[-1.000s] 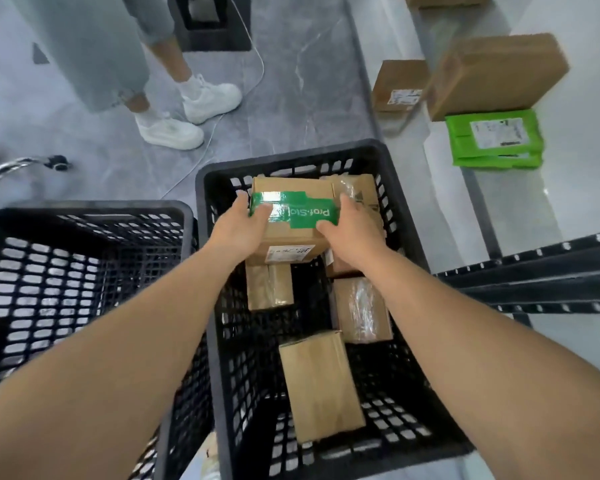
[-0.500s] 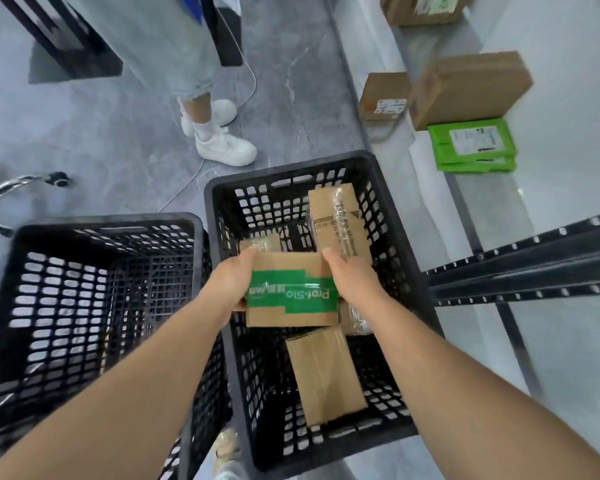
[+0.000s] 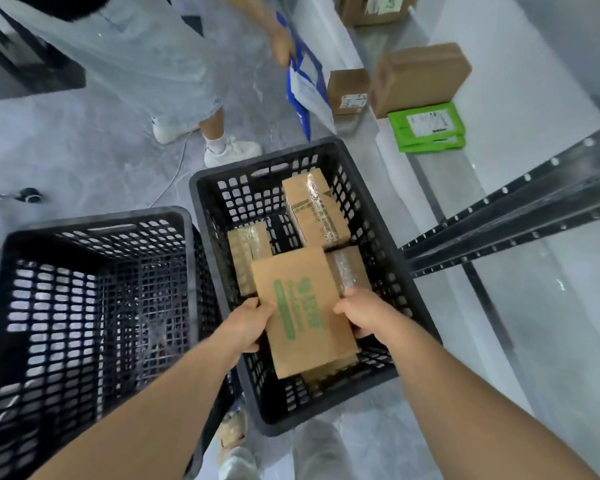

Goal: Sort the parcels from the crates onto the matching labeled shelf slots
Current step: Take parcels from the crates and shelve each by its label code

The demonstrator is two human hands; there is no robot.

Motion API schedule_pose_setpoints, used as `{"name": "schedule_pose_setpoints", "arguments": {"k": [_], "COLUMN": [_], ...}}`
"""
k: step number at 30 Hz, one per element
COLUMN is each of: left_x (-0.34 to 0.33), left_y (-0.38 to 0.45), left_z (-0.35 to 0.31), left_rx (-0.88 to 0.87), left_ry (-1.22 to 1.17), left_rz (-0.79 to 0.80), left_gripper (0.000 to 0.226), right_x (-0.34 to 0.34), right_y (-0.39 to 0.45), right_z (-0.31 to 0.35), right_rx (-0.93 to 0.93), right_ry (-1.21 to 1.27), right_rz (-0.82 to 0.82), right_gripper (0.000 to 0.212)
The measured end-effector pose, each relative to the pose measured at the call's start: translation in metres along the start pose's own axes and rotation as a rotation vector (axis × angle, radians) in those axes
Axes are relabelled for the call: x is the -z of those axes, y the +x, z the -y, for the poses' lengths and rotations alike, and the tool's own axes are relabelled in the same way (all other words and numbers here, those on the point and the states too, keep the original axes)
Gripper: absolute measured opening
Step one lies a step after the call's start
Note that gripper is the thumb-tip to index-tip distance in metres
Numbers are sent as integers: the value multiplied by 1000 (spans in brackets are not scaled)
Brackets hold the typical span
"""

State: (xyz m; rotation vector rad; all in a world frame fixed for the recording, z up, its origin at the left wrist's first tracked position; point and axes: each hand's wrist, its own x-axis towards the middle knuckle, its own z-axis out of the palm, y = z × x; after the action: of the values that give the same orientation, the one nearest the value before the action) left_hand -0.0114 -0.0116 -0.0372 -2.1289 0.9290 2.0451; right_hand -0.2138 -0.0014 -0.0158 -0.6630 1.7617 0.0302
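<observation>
Both my hands hold a brown cardboard parcel [image 3: 303, 313] with green print above the right black crate [image 3: 378, 216]. My left hand [image 3: 248, 323] grips its left edge and my right hand [image 3: 364, 315] grips its right edge. Its broad printed face points up at me. Below it in the crate lie several taped cardboard parcels, one long one [image 3: 312, 207] at the far side and a smaller one [image 3: 248, 244] to the left. The shelf [image 3: 534, 81] to the right carries two brown boxes [image 3: 420, 76] and green mailers [image 3: 426, 128].
A second black crate [image 3: 84, 306] stands on the left with nothing visible inside. Another person [image 3: 146, 53] stands just beyond the crates holding a blue mailer [image 3: 307, 88]. A black shelf rail [image 3: 513, 216] juts in at the right. A cable runs over the grey floor.
I have lifted the parcel nearer to me and turned it so its large green-printed face points up. The other person has stepped closer and now holds a blue mailer.
</observation>
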Motion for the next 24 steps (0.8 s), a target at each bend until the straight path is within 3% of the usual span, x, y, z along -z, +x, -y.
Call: {"name": "schedule_pose_setpoints", "arguments": {"k": [4,11,13,15,19,24], "left_x": [-12,-7,-5,-5,-7,-16], "left_y": [0,-26,-35,-44,-50,-42], "left_z": [0,-16,-27,-39,-57,-44], "left_rx": [-27,-139,-194,-248,-289,-234], "left_ry": [-154,-200,-275,-334,-408,-267], "left_rz": [9,87,80,51,-1,39], "left_gripper": [35,42,51,59,56,50], "right_x": [-3,15,27,39,51,44], "right_y": [-5,-23,-30,-38,-38,-37], "right_z": [-18,-16,-6,4,8,-9], "right_rx": [-20,99,130,172,207,122], "right_ry": [152,305,424,545,721,611], "right_rz": [37,73,30,-34,-233,-261], "right_gripper": [41,54,64,61,66,51]}}
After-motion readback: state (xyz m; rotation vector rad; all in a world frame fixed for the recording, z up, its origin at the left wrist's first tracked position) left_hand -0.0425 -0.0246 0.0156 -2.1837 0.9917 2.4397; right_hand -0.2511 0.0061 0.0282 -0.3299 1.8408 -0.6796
